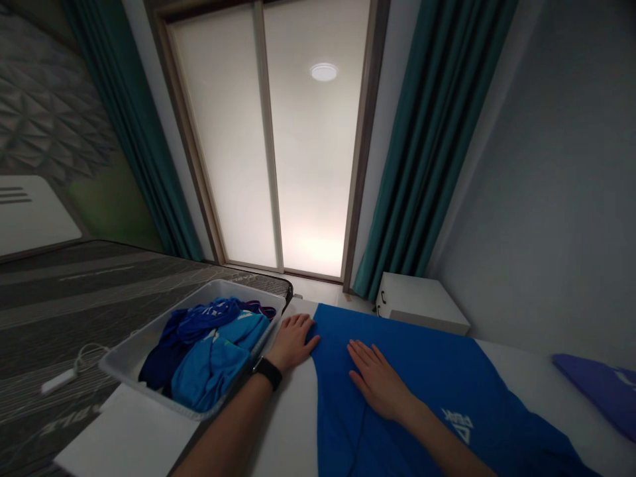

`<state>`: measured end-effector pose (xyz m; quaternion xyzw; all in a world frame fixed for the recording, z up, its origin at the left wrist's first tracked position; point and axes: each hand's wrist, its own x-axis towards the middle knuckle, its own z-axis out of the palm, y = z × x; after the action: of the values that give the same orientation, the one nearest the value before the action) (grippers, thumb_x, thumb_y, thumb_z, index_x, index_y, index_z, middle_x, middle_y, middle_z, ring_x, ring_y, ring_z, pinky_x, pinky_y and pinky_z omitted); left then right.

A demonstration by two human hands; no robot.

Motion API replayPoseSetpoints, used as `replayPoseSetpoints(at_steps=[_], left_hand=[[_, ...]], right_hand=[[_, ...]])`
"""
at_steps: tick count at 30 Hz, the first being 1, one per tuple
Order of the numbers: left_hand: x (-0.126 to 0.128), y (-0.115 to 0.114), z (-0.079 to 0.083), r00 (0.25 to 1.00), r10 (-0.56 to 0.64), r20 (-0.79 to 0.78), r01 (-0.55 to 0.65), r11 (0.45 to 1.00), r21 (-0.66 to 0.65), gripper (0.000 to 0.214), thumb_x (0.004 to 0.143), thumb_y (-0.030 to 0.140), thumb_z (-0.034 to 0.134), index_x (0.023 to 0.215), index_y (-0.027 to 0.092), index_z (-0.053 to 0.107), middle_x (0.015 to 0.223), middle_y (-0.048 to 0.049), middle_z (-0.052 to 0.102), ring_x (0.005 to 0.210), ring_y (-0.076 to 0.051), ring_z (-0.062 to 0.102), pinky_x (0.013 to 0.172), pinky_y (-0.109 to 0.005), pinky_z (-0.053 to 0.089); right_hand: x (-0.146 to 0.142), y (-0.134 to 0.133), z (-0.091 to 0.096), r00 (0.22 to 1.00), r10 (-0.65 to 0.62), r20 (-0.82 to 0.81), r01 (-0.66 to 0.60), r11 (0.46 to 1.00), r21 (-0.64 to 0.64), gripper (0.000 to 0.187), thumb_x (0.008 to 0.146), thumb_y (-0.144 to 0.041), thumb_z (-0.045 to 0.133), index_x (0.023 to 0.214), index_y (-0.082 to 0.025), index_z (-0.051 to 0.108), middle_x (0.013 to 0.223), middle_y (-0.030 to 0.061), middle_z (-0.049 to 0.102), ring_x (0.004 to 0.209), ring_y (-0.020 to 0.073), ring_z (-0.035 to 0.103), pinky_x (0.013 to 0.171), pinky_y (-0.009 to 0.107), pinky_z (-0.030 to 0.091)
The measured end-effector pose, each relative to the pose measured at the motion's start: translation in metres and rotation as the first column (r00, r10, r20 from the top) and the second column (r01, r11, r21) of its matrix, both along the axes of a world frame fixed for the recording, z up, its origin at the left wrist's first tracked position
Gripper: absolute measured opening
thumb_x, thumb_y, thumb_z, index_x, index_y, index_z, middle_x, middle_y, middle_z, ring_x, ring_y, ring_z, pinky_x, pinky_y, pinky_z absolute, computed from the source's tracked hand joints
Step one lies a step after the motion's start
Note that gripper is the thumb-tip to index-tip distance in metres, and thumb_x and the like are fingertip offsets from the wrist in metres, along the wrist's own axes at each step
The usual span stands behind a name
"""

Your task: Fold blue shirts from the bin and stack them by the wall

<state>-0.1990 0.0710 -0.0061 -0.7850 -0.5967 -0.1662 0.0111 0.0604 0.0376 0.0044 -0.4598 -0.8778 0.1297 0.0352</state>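
Note:
A blue shirt (417, 371) with a white print lies spread over the white table. My right hand (378, 383) rests flat on its upper part, fingers stretched out. At the shirt's left edge, my left hand (294, 339) lies palm down with the fingers apart, partly on the white surface; its thumb reaches the cloth. A dark watch sits on my left wrist. Neither hand grips anything. Left of my left hand stands a translucent plastic bin (130, 354) with crumpled blue clothes (213, 361) in it.
A folded purple garment (599, 391) lies at the table's right. Beyond the table stands a low white cabinet (420, 299). The bin is on a dark grey mattress (44, 298), beside a white power strip (59, 381) and a white board (129, 430).

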Motion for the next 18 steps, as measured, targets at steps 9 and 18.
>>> replayPoseSetpoints(at_steps=[9, 18], left_hand=[[0.001, -0.003, -0.006, 0.994, 0.016, -0.11, -0.021, 0.999, -0.046, 0.043, 0.102, 0.044, 0.031, 0.136, 0.023, 0.049, 0.146, -0.0089, 0.048, 0.137, -0.026, 0.04, 0.111, -0.047, 0.028], [0.003, -0.014, -0.001, 0.99, 0.027, -0.139, -0.035, 0.998, -0.05, 0.046, 0.102, 0.044, 0.034, 0.138, 0.021, 0.048, 0.145, -0.0119, 0.049, 0.135, -0.028, 0.042, 0.11, -0.048, 0.032]], right_hand=[[0.003, -0.001, -0.012, 0.999, 0.031, -0.012, -0.031, 0.999, 0.013, 0.069, 0.099, -0.06, 0.012, 0.155, -0.02, 0.018, 0.162, 0.0023, 0.014, 0.149, 0.0216, 0.011, 0.122, 0.045, 0.004], [0.004, -0.003, -0.012, 0.999, 0.027, -0.031, -0.026, 0.999, 0.03, 0.069, 0.099, -0.06, 0.013, 0.155, -0.02, 0.02, 0.161, 0.0032, 0.017, 0.149, 0.0219, 0.013, 0.122, 0.046, 0.006]])
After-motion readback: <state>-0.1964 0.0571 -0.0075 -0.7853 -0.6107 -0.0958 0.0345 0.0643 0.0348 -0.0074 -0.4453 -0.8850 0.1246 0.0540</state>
